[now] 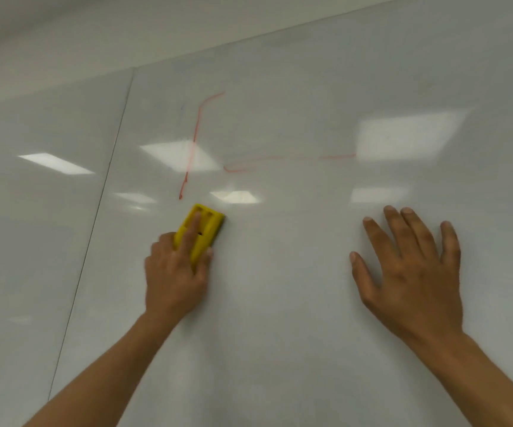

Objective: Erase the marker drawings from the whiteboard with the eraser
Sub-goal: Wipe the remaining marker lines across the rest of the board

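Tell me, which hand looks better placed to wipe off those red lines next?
The left hand. It already grips the yellow eraser just below the lower end of the red marker lines. The right hand lies open on the whiteboard, holding nothing.

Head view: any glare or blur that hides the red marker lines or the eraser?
Head view: ceiling-light reflections dot the whiteboard; one patch washes out part of the vertical red line, another sits at the right end of the horizontal red line. The left hand and yellow eraser are slightly motion-blurred, the right hand sharper. The board's top edge bows, wide-angle distortion.
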Motion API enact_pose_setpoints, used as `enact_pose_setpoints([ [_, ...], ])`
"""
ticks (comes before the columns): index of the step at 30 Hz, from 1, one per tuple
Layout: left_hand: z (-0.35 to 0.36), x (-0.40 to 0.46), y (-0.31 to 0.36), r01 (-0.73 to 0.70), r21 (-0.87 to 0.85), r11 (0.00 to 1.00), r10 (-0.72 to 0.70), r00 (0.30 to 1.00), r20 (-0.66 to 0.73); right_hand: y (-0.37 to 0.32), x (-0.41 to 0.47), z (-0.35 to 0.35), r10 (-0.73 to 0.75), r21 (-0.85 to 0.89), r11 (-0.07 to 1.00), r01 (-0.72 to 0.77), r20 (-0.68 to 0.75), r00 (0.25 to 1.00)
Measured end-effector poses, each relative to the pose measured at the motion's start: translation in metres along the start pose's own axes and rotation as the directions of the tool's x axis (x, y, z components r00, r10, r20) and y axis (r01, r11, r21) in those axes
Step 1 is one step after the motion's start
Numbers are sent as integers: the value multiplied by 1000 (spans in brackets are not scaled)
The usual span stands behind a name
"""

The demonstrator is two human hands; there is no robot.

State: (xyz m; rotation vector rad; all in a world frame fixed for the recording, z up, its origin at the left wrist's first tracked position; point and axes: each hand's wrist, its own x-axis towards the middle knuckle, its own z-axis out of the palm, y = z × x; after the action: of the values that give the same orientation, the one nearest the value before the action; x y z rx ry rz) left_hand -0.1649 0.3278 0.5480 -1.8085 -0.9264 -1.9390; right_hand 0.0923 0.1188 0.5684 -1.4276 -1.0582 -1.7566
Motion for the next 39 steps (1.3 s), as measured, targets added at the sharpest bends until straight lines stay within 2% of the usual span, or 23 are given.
enact_pose_setpoints([
  [3,3,16,-8,341,-5,940,-341,940,-4,-1,0,3,2,2,1000,-2,-8,1000],
  [5,5,14,0,395,-18,918,-395,919,-1,-2,0,3,10,4,1000,-10,-9,1000],
  [7,5,0,15,234,-27,972,-234,972,-5,-2,0,3,10,4,1000,-10,-6,1000],
  [9,4,-22,27,-25,-40,999,25,1000,18,-2,0,2,9,7,1000,-9,-5,1000],
  [12,5,-35,25,-341,-15,940,341,938,58,-3,0,3,7,8,1000,-6,-13,1000],
  [14,5,-18,15,-378,23,925,377,925,45,-2,0,3,7,13,1000,-7,-17,1000],
  [15,5,-7,10,-318,33,948,317,948,23,-1,0,3,6,14,1000,-6,-18,1000],
  [17,3,20,-2,-65,38,997,66,998,-16,-1,0,3,5,9,1000,-5,-16,1000],
  [19,3,43,-15,216,32,976,-216,976,-6,0,-1,4,2,5,1000,-2,-14,1000],
  [20,3,50,-18,300,30,953,-300,954,-7,0,-2,4,1,7,1000,-1,-15,1000],
  [22,6,53,-15,339,40,940,-338,941,-18,-1,-1,5,3,10,1000,-3,-17,1000],
  [25,7,45,5,247,8,969,-247,969,7,-2,0,5,10,7,1000,-10,-10,1000],
  [28,4,28,33,-7,-26,1000,8,1000,27,-2,0,4,9,10,1000,-9,-10,1000],
  [31,1,10,62,-292,-83,953,299,950,87,-3,0,2,15,15,1000,-15,-5,1000],
  [34,1,11,74,-483,-62,874,487,868,98,1,5,-1,-8,-2,1000,8,-15,1000],
  [36,0,25,71,-502,-11,865,501,863,71,10,11,-3,-53,-15,999,52,-27,998],
  [37,0,35,70,-457,4,890,456,889,47,15,14,-3,-70,-15,997,70,-33,997],
  [39,0,58,71,-260,-1,966,260,965,19,23,18,-3,-87,-3,996,87,-36,996],
])
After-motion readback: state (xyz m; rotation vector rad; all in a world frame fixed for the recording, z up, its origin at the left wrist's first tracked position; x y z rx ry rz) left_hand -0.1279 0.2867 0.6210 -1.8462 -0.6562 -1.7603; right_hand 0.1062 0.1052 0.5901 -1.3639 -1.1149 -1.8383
